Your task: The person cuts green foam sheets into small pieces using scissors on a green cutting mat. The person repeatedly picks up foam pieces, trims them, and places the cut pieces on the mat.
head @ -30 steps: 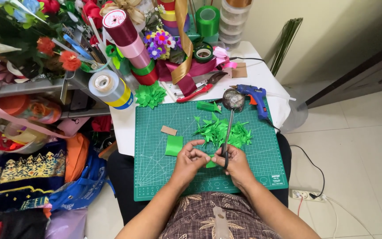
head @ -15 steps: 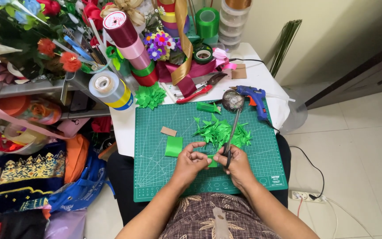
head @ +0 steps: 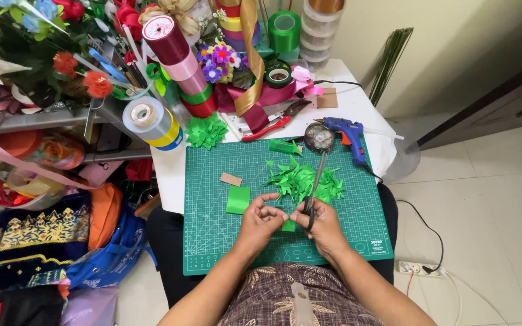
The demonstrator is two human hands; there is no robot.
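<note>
Bare forearms; seemingly brown patterned garment

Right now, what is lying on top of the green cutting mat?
On the cutting mat: a pile of green ribbon pieces, a green ribbon strip, a brown card scrap. Both hands cover whatever lies beneath them.

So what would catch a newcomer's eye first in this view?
The two hands meet over the green cutting mat: the left hand pinches a small green ribbon piece, and the right hand grips long tongs pointing away. Just beyond lies a pile of cut green ribbon pieces. At the table's far edge stand stacked ribbon spools and a blue glue gun.
</note>
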